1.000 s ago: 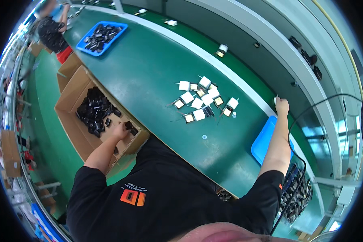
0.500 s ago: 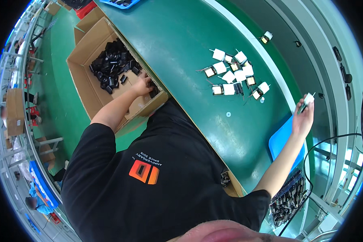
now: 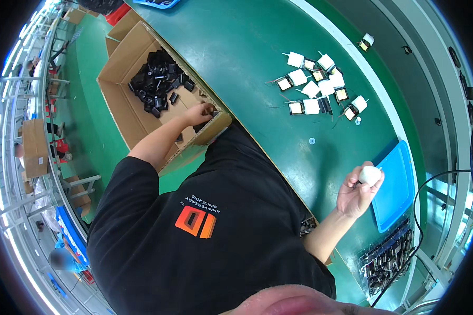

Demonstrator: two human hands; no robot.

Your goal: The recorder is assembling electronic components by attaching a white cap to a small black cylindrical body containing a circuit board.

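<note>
In the head view, the right hand [image 3: 353, 198] grips a white, smooth-faced part [image 3: 371, 175] near the blue plastic tray [image 3: 396, 184], where loosened fingertips could drop it; the left hand's [image 3: 198, 113] grasp inside the brown cardboard box [image 3: 115, 102] cannot be determined.

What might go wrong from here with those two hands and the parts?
The right hand grips the white piece by its fingertips, so it might slip.
The left hand reaches inside the cardboard box, close to its wall, and may scrape it.
The white parts lie crowded together; nudging one could shift others.
</note>
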